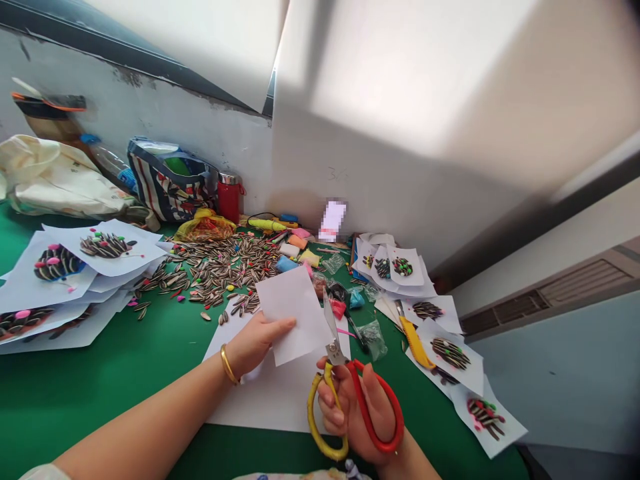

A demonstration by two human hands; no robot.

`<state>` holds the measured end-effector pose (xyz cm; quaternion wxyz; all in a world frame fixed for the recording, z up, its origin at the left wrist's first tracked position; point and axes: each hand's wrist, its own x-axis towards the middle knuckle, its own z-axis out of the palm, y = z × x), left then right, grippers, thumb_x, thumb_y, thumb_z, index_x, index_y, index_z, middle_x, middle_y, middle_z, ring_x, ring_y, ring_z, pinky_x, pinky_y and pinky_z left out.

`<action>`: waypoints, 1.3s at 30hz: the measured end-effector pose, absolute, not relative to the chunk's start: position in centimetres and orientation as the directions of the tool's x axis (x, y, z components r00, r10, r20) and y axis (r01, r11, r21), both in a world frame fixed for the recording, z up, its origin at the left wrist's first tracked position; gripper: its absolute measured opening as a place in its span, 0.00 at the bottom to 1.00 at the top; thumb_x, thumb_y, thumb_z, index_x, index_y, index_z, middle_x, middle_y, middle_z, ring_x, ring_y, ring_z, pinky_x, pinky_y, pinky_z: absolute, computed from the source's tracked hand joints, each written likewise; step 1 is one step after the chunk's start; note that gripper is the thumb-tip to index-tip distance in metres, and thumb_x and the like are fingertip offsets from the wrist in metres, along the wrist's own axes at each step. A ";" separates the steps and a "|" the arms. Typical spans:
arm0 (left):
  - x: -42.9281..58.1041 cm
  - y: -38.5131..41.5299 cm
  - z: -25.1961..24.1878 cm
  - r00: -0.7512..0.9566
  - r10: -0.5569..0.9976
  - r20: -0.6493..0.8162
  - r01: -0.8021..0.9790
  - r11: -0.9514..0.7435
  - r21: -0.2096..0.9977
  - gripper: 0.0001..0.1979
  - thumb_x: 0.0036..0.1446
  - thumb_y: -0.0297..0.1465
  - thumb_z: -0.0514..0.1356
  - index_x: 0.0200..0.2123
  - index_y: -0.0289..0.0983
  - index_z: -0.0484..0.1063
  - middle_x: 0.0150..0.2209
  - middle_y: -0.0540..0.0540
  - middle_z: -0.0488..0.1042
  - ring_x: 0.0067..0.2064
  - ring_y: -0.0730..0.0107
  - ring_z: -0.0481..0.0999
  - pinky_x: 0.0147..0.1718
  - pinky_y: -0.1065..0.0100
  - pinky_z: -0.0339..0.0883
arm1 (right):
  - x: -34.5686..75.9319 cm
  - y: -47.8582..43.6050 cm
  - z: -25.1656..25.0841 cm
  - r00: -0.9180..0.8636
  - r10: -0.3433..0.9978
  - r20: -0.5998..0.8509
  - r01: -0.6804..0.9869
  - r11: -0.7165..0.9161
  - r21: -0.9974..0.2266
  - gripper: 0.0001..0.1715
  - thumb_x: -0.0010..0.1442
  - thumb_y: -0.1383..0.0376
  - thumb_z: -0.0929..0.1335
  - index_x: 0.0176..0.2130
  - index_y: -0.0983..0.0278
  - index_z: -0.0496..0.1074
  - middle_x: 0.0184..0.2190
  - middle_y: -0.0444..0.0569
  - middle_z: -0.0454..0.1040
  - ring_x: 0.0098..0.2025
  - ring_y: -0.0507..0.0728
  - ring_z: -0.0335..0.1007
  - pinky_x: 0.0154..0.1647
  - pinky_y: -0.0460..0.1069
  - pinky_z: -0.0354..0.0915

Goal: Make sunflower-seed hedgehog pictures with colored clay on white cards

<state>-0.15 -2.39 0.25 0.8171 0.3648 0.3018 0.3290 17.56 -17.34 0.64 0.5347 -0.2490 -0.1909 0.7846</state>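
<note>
Right hand point(352, 415), lower centre, is gripping scissors point(337, 353); left hand point(254, 343) is pinching blank paper point(294, 308); seemingly finished seed pictures point(106, 245) are lying at both sides, loose seeds point(215, 268) remaining mid-frame.

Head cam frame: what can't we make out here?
All head view:
- Left hand: most fingers hidden behind the small white sheet.
- Large white sheet: partly covered by the left hand, small sheet and right hand.
- Pixelated item: content masked by blocks.
- Cream bag: cut off by left edge.
- Faint marks above the pixelated item: too small to read fully.
</note>
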 end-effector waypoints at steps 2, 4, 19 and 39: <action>-0.1 -2.3 0.3 0.589 0.766 -0.258 -0.319 0.514 0.796 0.24 0.44 0.36 0.73 0.45 0.34 0.79 0.42 0.36 0.81 0.40 0.51 0.81 0.39 0.60 0.75 | 17.5 -17.2 0.5 -0.305 0.937 -0.171 -0.753 -0.347 -0.559 0.40 0.58 0.37 0.64 0.52 0.65 0.70 0.30 0.45 0.64 0.22 0.45 0.51 0.22 0.43 0.46; -0.2 -2.2 0.3 0.586 0.766 -0.264 -0.311 0.514 0.800 0.23 0.44 0.36 0.73 0.44 0.33 0.79 0.41 0.36 0.81 0.40 0.52 0.81 0.38 0.61 0.74 | 17.5 -17.2 0.2 -0.299 0.941 -0.157 -0.767 -0.335 -0.547 0.38 0.59 0.38 0.64 0.52 0.65 0.70 0.29 0.43 0.63 0.20 0.44 0.47 0.19 0.42 0.44; -0.1 -2.4 0.2 0.611 0.749 -0.255 -0.282 0.507 0.815 0.23 0.46 0.37 0.72 0.46 0.35 0.77 0.43 0.38 0.81 0.40 0.53 0.81 0.39 0.60 0.74 | 17.8 -17.2 -0.3 -0.273 0.950 -0.152 -0.760 -0.309 -0.571 0.43 0.56 0.34 0.64 0.52 0.65 0.69 0.31 0.45 0.65 0.23 0.46 0.52 0.21 0.43 0.49; -0.1 -2.4 -0.2 0.632 0.718 -0.294 -0.213 0.525 0.824 0.29 0.44 0.40 0.72 0.48 0.33 0.74 0.42 0.38 0.81 0.40 0.54 0.81 0.38 0.61 0.75 | 17.3 -16.6 -0.3 -0.263 0.960 -0.096 -0.835 -0.277 -0.475 0.28 0.61 0.41 0.64 0.42 0.63 0.66 0.26 0.40 0.64 0.17 0.41 0.41 0.15 0.39 0.42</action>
